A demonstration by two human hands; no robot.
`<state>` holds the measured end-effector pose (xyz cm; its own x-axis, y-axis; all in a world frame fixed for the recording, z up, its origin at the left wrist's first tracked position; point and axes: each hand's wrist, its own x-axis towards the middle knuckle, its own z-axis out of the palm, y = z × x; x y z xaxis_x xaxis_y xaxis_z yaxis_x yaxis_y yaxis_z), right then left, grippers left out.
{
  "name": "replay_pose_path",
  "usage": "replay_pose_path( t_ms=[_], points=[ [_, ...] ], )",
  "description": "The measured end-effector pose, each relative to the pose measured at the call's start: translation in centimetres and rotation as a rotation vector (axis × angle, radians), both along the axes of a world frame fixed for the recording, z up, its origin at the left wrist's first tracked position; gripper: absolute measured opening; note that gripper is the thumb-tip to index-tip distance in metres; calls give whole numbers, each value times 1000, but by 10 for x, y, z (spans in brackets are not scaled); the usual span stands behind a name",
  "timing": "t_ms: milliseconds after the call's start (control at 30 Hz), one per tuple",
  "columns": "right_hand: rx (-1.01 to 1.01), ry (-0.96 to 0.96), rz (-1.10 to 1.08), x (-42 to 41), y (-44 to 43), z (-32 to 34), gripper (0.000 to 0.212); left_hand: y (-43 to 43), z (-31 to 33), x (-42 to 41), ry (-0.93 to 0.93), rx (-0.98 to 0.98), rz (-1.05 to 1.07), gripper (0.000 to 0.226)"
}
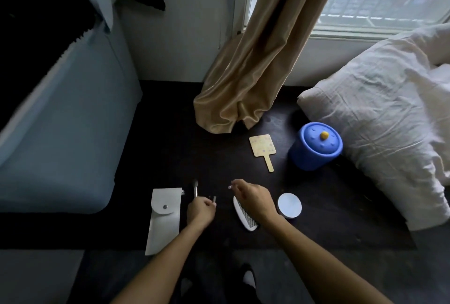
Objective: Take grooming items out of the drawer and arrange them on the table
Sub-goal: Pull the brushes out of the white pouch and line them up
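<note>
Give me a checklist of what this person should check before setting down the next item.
1. Left hand grips the small metal tool: ok.
2. Right hand empty: cannot tell, its fingertips sit close together.
3. Bare table between brush and comb: ok.
4. Comb uncovered: not ok, the right hand hides its far end.
5. Pouch flap snapped shut: ok.

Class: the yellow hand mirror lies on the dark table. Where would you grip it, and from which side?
Pinch the hand mirror by its slim handle from above, on the near side. It lies flat, handle pointing toward the person and clear of the blue jar; the broad head offers less purchase.
</note>
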<state>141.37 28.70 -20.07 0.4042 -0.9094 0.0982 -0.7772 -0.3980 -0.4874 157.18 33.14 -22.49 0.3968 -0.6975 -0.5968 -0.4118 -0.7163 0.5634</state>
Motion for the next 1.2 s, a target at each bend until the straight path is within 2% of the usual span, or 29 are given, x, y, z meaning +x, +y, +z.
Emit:
replay_pose_path(
  t_ms=[100, 333, 433, 533, 733, 867, 1033, 1200],
  points=[
    [-34, 120, 131, 2, 10, -21, 18, -2, -8, 0, 12, 38, 38, 15],
    [170, 268, 270, 12, 24, -49, 38, -12, -25, 7, -53, 83, 97, 12],
    [225, 320, 257, 20, 25, -55, 42, -13, -33, 9, -65, 106, 88, 11],
    [252, 339, 252, 30, 27, -65, 35, -12, -38, 9, -83, 113, 80, 11],
    [211, 366, 218, 43, 32, -81, 36, -10, -38, 10, -106, 91, 77, 14],
    [203, 259, 97, 41, 37, -76, 21, -4, -34, 10, -102, 46, 45, 7],
    [217, 214, -212, 11, 48, -67, 25, 12, -27, -7, -84, -80, -55, 8],
    [248, 244, -406, -25, 56, -67, 21, 23, -23, -30, -112, -160, -185, 8]
  ],
)
